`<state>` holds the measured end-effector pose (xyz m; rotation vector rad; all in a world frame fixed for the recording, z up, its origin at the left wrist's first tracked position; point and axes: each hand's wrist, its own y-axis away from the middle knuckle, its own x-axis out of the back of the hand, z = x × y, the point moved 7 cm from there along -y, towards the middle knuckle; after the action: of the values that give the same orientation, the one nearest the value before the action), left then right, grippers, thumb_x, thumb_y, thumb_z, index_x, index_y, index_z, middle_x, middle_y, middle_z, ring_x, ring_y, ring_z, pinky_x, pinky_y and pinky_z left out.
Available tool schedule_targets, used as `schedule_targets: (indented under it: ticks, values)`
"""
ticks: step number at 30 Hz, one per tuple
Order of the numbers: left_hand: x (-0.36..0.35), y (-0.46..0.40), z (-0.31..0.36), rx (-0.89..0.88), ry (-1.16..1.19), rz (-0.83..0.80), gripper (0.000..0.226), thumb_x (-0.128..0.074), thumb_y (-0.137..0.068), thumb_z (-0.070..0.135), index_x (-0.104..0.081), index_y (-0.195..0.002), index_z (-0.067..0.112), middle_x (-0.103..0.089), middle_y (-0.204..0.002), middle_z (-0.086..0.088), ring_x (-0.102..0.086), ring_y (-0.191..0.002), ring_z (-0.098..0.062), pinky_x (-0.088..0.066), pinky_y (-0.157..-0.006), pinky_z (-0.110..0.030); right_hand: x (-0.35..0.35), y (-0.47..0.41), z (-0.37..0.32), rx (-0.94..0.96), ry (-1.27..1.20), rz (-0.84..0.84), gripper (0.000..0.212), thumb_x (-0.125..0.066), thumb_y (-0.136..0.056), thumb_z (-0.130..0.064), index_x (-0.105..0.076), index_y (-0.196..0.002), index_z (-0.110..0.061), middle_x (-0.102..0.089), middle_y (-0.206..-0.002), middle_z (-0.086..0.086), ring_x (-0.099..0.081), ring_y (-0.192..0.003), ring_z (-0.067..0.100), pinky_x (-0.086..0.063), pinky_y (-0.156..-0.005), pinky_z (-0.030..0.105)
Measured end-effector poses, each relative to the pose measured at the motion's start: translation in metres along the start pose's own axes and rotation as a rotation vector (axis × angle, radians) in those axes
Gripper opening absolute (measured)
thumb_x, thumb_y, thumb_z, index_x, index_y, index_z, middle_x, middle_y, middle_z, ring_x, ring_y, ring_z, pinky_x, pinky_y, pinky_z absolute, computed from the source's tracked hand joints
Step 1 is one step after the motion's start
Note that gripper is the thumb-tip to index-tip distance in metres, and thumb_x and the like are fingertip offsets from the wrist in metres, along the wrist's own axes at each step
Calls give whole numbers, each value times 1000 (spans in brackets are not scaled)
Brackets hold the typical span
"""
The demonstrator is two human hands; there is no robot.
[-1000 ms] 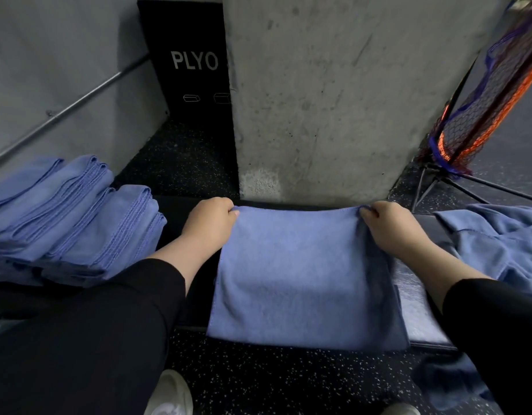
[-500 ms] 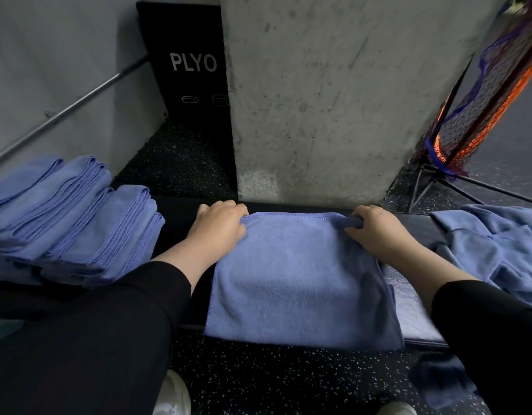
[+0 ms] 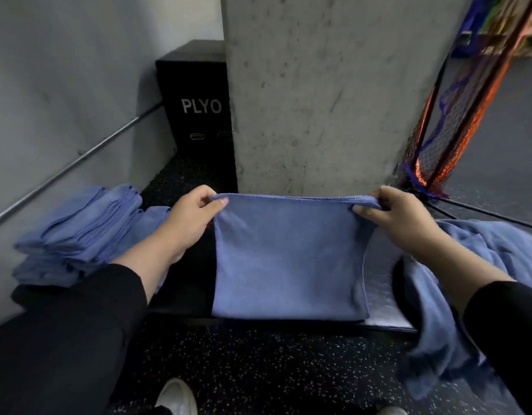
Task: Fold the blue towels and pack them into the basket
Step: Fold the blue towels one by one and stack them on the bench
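Blue towel (image 3: pixel 288 265): soft matt cloth, fine nap, stitched hem on the top edge. Folded towel stack (image 3: pixel 79 232): same matt blue cloth. Loose towel pile (image 3: pixel 492 247): same cloth, rumpled. Pillar (image 3: pixel 318 91): rough bare concrete, pitted, matt. Plyo box (image 3: pixel 196 94): matt black. Wall rail (image 3: pixel 76 163): smooth metal, dull sheen. Floor (image 3: pixel 258 369): speckled black rubber, grainy. Net (image 3: pixel 456 115): mesh, orange and blue trim. Bench (image 3: pixel 184 292): smooth black, slight sheen.
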<state>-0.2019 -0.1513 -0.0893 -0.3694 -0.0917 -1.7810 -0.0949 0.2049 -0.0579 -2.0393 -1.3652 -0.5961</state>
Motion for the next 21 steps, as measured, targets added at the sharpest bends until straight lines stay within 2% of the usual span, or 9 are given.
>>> schedule_targets:
  ticks: [3, 6, 9, 12, 15, 17, 21]
  values:
    - [8, 12, 31, -37, 65, 9, 30, -64, -80, 52, -53, -69, 27, -46, -74, -6, -42, -75, -19, -34, -70, -39, 29, 16, -32, 82, -120, 40, 26, -77, -87, -23, -57, -74, -11, -54, -61, -12, -42, -57, 2, -37, -58, 28]
    - [19, 22, 64, -111, 147, 75, 28, -64, -84, 48, -52, -69, 27, -46, -74, -6, -40, -74, -20, -34, -69, -39, 57, 30, -64, 163, -213, 110, 23, -71, -92, -17, -57, -74, -12, -53, -59, -16, -41, -54, -3, -35, -54, 13]
    - [30, 32, 90, -205, 99, 164, 29, -61, -93, 38, -46, -73, 23, -41, -70, -1, -35, -67, -17, -30, -63, -36, 73, 38, -75, 187, -268, 152, 14, -68, -95, -18, -64, -83, -12, -62, -73, -3, -49, -63, 0, -42, -61, 17]
    - [36, 40, 103, -239, 133, 221, 24, -60, -94, 40, -50, -75, 28, -45, -76, -9, -39, -73, -21, -36, -68, -41, 83, 41, -79, 198, -331, 231, 14, -65, -97, -17, -64, -84, -21, -64, -71, -10, -53, -64, -3, -48, -64, 14]
    - [36, 45, 109, -237, 113, 246, 22, -59, -91, 49, -53, -78, 33, -46, -77, -8, -36, -72, -23, -33, -67, -41, 86, 45, -81, 192, -343, 280, 16, -61, -100, -22, -63, -85, -27, -66, -73, -15, -57, -69, -1, -54, -67, 22]
    - [39, 47, 108, -226, 135, 264, 22, -58, -88, 55, -54, -80, 35, -49, -80, -7, -37, -73, -23, -33, -66, -42, 86, 48, -84, 184, -340, 295, 13, -58, -101, -25, -63, -90, -28, -67, -75, -17, -57, -69, 0, -54, -64, 25]
    - [37, 50, 102, -142, 191, 208, 25, -59, -86, 59, -58, -85, 33, -56, -89, -8, -48, -80, -24, -40, -71, -46, 85, 52, -86, 137, -390, 269, 13, -54, -104, -26, -64, -95, -24, -66, -73, -15, -54, -62, -1, -45, -51, 17]
